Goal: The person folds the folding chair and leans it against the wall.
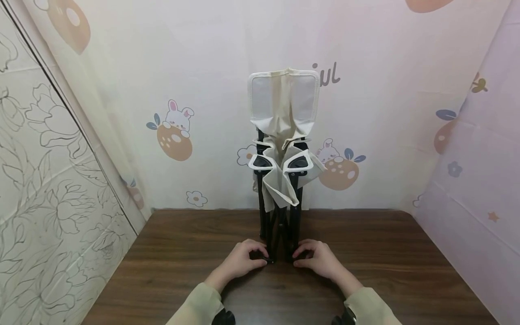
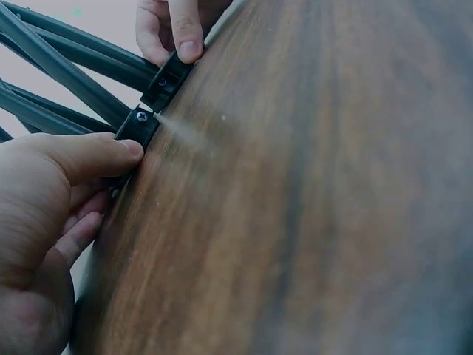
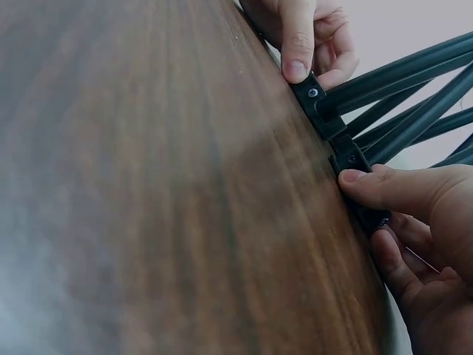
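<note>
A folded camping chair, with bunched cream fabric and black tube legs, stands upright at the middle of the table. My left hand pinches the black plastic foot at its left front leg, thumb in front and fingers curled behind. On the opposite side my right hand holds the right front foot in the same way. The left wrist view shows the left foot with a screw in it, close beside the other one. In the right wrist view, my right thumb lies across the right foot.
The brown wood-grain table carries the chair. Right behind it hangs a pale curtain printed with rabbits and fruit. A flower-patterned panel borders the left side, and more printed cloth hangs at the right.
</note>
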`<action>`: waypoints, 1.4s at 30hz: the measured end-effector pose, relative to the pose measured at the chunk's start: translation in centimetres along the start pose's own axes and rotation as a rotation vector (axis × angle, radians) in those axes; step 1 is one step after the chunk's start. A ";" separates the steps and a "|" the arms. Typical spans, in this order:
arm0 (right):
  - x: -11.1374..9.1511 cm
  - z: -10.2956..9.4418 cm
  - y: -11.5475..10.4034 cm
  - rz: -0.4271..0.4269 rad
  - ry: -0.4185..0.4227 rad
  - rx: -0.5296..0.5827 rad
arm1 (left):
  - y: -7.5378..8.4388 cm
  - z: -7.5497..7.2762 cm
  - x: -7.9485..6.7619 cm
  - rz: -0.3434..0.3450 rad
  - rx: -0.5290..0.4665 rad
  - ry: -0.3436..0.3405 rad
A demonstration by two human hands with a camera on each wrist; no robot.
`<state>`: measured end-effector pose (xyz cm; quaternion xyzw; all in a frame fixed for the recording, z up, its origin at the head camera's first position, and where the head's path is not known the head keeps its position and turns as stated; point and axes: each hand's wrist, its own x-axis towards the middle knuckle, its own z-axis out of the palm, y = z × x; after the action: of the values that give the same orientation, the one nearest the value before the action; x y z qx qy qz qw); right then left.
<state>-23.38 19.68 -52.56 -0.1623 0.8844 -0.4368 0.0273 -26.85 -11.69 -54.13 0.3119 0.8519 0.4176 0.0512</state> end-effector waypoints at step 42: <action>1.9 -0.5 0.8 0.027 0.020 -0.019 | -0.7 -0.4 1.8 0.003 0.005 0.003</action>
<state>-25.45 19.97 -52.70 -0.1460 0.8909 -0.4296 0.0227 -28.73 -11.27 -54.09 0.3127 0.8526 0.4159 0.0482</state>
